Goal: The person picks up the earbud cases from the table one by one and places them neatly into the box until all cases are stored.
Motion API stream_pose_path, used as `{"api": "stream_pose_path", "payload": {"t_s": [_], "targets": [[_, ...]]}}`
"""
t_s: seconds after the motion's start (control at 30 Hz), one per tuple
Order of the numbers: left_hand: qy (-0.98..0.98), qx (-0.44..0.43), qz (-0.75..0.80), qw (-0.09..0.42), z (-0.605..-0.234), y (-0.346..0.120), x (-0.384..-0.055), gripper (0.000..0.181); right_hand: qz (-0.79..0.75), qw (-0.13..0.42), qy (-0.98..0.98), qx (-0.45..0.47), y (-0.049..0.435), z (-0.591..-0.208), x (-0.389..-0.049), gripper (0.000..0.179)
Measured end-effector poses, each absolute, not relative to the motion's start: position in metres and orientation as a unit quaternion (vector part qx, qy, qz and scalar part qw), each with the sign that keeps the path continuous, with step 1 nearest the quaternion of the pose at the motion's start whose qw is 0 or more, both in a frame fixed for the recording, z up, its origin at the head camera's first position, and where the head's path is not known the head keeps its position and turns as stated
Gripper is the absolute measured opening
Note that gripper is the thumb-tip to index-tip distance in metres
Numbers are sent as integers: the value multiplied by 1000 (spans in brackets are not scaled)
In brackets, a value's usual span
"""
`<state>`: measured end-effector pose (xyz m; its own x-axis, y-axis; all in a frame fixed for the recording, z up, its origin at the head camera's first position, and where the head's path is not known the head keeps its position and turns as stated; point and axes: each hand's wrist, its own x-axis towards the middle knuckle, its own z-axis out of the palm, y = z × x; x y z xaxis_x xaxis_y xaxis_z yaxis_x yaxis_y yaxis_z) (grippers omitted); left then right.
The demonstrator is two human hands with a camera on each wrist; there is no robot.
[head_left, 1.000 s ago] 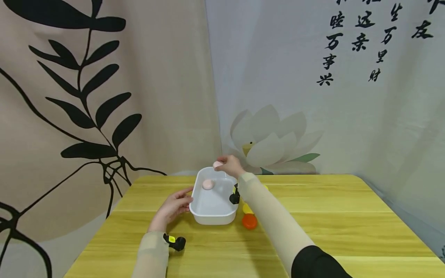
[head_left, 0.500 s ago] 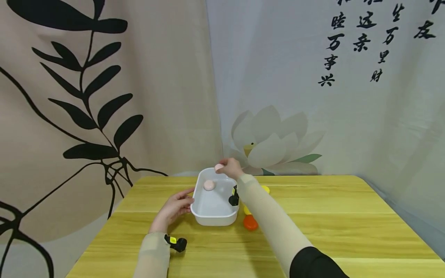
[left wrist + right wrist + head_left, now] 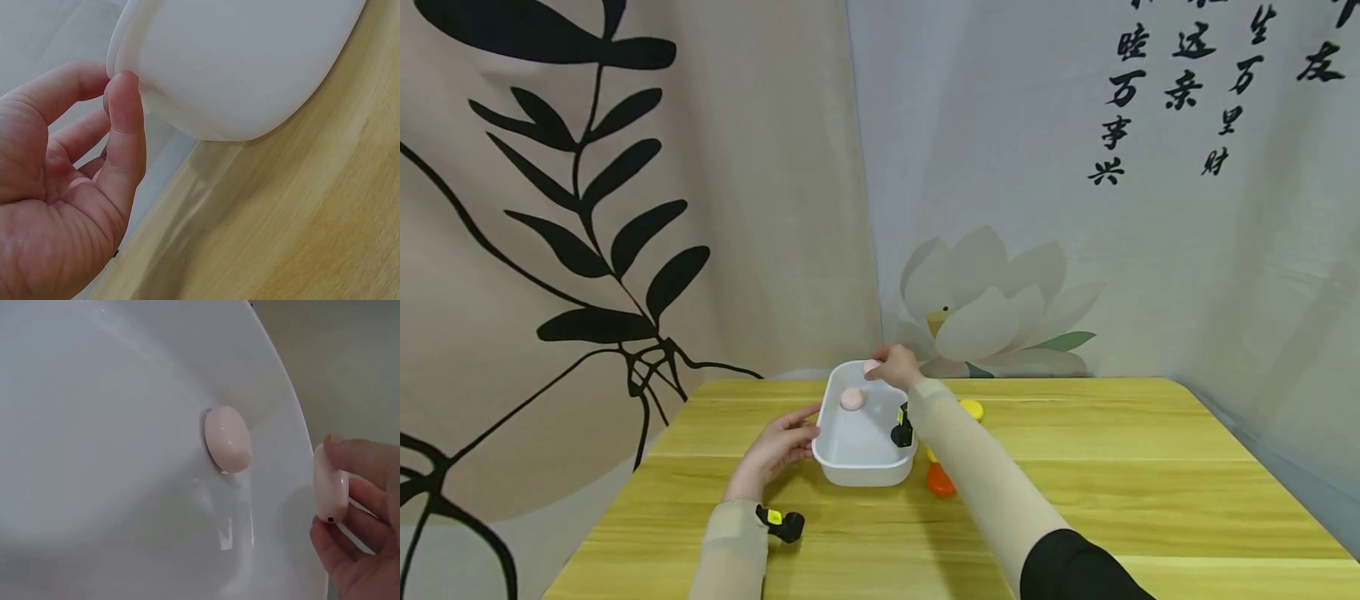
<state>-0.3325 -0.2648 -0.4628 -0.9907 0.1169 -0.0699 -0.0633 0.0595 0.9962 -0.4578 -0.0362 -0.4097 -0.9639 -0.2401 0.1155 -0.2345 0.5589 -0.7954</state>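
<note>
A white rectangular tub point(image 3: 865, 454) with rounded corners stands on the table. My left hand point(image 3: 778, 446) holds its left side; in the left wrist view thumb and index finger pinch the rim of the tub point(image 3: 237, 69). Over the far end, my right hand point(image 3: 897, 367) grips a pale pink rounded piece point(image 3: 871, 367) between thumb and fingers. The right wrist view shows this held piece point(image 3: 331, 487) edge-on, with a small black square on it, close to the tub's rim. A similar pink piece point(image 3: 228, 439) lies inside the tub.
On the wooden table point(image 3: 1112, 475), right of the tub, lie an orange round piece point(image 3: 939, 481) and a yellow one point(image 3: 972, 409). Another yellow piece point(image 3: 932, 455) is mostly hidden by the right forearm. A printed curtain point(image 3: 775, 208) hangs behind the table's far edge.
My right hand has come down slightly toward the tub with the pink piece still in its fingers. The left hand keeps its hold on the tub.
</note>
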Motion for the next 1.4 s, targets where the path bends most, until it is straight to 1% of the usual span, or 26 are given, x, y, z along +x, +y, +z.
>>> {"api": "stream_pose_path", "payload": {"t_s": [0.23,0.4,0.6,0.77,1.0,1.3,1.4], "targets": [[721,30,689,65,-464,-267,-330,55,-459,38,882,-103,-43,-415,-454,45],[718,31,692,68,-463,-266,-332,55,-428,28,898,-104,-45,-419,-455,44],[715,42,694,74,-461,-266,-337,55,-425,27,900,-92,-43,-420,-455,40],[714,45,695,74,-462,-266,-338,55,-420,23,901,-106,-43,-420,-455,38],[716,41,694,71,-464,-266,-334,54,-414,45,903,-102,-45,-425,-454,32],[716,45,692,73,-465,-265,-332,55,-417,41,901,-111,-44,-428,-454,27],[719,44,689,72,-465,-266,-334,54,-426,41,895,-128,-42,-425,-453,27]]}}
